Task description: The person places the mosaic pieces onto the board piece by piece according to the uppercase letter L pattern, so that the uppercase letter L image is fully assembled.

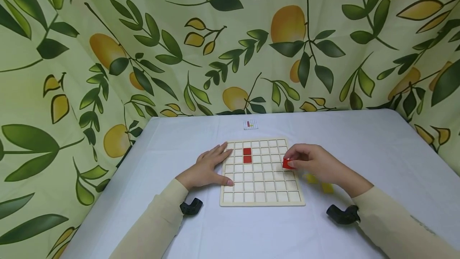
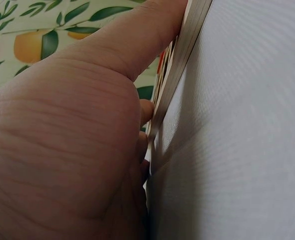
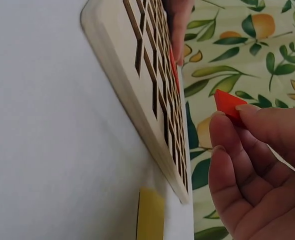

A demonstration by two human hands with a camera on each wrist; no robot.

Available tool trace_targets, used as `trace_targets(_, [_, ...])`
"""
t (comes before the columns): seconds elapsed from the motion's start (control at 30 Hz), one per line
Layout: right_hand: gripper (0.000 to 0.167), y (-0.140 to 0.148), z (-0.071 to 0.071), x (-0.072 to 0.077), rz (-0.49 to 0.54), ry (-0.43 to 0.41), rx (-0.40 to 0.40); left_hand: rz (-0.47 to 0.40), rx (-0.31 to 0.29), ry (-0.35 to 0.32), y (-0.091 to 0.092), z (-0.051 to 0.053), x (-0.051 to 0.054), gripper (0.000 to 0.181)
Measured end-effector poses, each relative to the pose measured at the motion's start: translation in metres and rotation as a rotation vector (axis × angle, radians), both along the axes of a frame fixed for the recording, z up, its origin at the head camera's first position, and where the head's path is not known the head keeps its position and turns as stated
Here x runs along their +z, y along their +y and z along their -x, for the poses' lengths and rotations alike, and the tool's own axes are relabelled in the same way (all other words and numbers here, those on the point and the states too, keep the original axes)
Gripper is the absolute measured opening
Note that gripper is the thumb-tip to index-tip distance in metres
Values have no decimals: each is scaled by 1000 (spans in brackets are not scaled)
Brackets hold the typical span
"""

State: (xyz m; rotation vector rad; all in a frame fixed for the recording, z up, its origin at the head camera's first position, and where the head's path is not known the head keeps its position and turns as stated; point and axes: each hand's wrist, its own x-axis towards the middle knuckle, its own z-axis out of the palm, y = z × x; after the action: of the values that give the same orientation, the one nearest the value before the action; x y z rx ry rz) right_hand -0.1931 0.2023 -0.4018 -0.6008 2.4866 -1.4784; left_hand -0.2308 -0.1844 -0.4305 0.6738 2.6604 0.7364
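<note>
A wooden grid board [image 1: 262, 203] with square cells lies flat on the white table. Two red square tiles [image 1: 247, 155] sit in it, one above the other, in its upper left part. My left hand [image 1: 210, 166] rests on the board's left edge, fingers and thumb spread; its thumb [image 2: 132, 40] lies against the wooden edge in the left wrist view. Over the board's right side, my right hand [image 1: 316, 163] pinches another red tile [image 3: 230, 106] between thumb and fingers, held up off the board.
Yellow tiles [image 1: 327, 188] lie right of the board, partly below my right hand. Beyond the board's far edge is a small printed grid card [image 1: 250, 124] with red and yellow squares. A leaf-and-fruit patterned cloth [image 1: 233, 51] hangs behind the table [image 1: 201, 239].
</note>
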Motion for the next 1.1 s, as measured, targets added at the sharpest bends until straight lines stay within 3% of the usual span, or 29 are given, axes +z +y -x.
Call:
trace_targets(0.4, [10,-48,12,0,7,8,46,1,-9,7,0,1,0,116])
trace_targets(0.7, [11,-79,24,-12,-20,53,84,19,-12,22,-1,1,-3,115])
trace_targets(1.1, [12,-105,28,-18,-110,65,60,22,-15,20,-1,1,-2,115])
